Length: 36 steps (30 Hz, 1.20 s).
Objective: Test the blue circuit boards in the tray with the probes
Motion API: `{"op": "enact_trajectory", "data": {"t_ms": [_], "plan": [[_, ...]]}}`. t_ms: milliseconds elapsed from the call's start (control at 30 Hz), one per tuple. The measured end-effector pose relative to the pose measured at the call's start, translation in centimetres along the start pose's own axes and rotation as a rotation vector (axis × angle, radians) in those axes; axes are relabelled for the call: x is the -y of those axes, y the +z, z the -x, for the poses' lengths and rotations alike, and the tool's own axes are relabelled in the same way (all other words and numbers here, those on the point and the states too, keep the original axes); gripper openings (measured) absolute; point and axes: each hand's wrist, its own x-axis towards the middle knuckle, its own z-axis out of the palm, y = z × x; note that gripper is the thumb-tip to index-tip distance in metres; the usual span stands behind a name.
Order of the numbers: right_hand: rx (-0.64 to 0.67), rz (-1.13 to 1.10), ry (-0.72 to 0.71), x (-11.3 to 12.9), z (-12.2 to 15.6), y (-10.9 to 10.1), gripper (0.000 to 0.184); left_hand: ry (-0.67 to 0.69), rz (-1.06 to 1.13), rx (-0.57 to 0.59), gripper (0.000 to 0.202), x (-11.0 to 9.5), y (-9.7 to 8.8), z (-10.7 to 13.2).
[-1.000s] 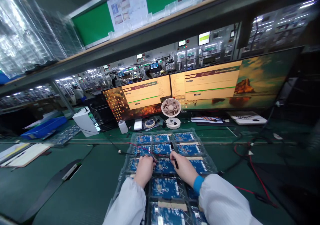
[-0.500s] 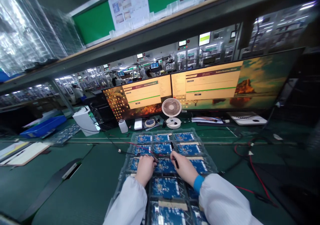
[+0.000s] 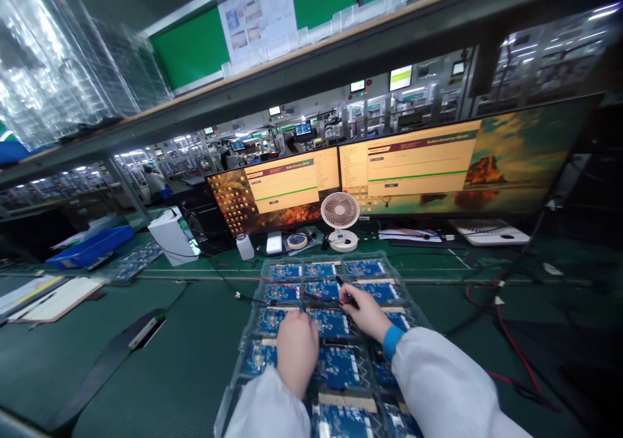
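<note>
A clear plastic tray (image 3: 238, 353) of blue circuit boards (image 3: 335, 365) lies on the bench in front of me. My left hand (image 3: 298, 347) is over a board in the middle of the tray, fingers curled down and together; its fingertips and whatever they pinch are hidden. My right hand (image 3: 367, 313), with a blue band at the wrist, grips a black pen (image 3: 351, 300) above the boards on the right side. A thin red and black cable (image 3: 311, 295) runs across the tray between the boards and my hands.
Two monitors (image 3: 287, 188) stand behind the tray, with a small fan (image 3: 339, 211) before them. A white bottle (image 3: 244, 246) is left of the fan. Red and black cables (image 3: 516, 347) lie at right. Further left are a blue bin (image 3: 92, 246) and a notebook (image 3: 63, 302).
My left hand has moved toward me and slightly right over the tray. My right hand has shifted slightly right and up, still holding the pen, which is now more covered by the fingers.
</note>
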Motion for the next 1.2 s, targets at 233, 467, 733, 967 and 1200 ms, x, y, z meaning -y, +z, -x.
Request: {"op": "enact_trajectory", "data": {"t_ms": [233, 467, 733, 967, 1200], "plan": [[0.044, 0.037, 0.004, 0.1, 0.2, 0.5, 0.023, 0.215, 0.166, 0.247, 0.049, -3.6, 1.7, 1.6], [0.021, 0.11, -0.006, 0.4, 0.5, 0.5, 0.021, 0.191, 0.153, 0.259, 0.052, -3.2, 2.1, 1.6], [0.08, 0.187, -0.028, 0.8, 0.5, 0.7, 0.023, 0.177, 0.172, 0.274, 0.054, -3.2, 2.2, 1.4], [0.141, 0.303, -0.003, 1.3, 0.6, 0.6, 0.019, 0.181, 0.177, 0.269, 0.054, -3.1, 2.3, 1.4], [0.115, 0.368, 0.048, 2.5, 0.4, 0.8, 0.014, 0.191, 0.176, 0.254, 0.052, -3.0, 2.3, 1.5]]}}
